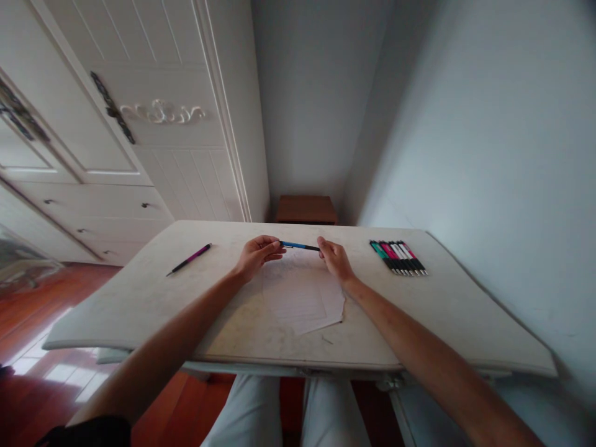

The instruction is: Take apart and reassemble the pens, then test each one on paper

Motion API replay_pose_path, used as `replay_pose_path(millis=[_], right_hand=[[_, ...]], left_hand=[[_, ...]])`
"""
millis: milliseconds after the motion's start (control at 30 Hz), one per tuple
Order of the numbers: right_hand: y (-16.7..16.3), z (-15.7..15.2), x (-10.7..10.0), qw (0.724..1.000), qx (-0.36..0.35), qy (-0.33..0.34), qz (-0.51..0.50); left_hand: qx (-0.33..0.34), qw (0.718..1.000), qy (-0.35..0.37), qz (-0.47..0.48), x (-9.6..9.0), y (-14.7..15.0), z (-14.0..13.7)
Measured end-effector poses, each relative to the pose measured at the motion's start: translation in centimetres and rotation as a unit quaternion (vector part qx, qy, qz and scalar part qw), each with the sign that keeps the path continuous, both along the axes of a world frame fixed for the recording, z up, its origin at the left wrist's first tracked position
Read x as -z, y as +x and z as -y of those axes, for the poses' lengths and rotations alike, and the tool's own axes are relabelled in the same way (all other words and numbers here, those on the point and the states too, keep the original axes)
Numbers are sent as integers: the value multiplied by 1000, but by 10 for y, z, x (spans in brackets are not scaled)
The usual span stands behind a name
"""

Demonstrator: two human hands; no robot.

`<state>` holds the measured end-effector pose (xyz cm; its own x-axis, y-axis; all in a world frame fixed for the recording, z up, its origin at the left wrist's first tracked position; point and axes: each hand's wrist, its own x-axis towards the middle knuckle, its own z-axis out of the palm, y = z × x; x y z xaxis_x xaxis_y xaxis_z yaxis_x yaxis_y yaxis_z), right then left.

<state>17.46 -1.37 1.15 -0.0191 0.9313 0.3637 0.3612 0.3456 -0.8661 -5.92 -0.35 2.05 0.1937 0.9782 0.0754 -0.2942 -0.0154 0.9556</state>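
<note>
Between my two hands a blue pen with a dark grip is held level above the sheets of paper. My left hand pinches its clip end between thumb and fingers. At the other end, my right hand has its fingers closed on the dark grip, hiding the tip. A purple pen with a black grip lies slanted on the table to the left. Over on the right, several pens in green, pink and white lie side by side in a row.
The pale table has a worn top and stands against the wall on the right. Beyond its far edge is a brown wooden box-like piece. A white wardrobe rises at the left.
</note>
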Motion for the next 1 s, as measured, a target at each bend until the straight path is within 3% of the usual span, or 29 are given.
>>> replay_pose_path(millis=[233,500,633,1000], right_hand=[[6,3,-1,996,13,-11,-92],[8,2,1,999,13,8,-51],[9,-1,7,999,26,29,-2],[10,3,8,996,46,68,47]], left_hand=[[-49,990,88,-102,2,6,2],[-61,950,207,-228,-1,11,10],[-65,942,202,-259,7,12,8],[-16,954,146,-260,12,10,7]])
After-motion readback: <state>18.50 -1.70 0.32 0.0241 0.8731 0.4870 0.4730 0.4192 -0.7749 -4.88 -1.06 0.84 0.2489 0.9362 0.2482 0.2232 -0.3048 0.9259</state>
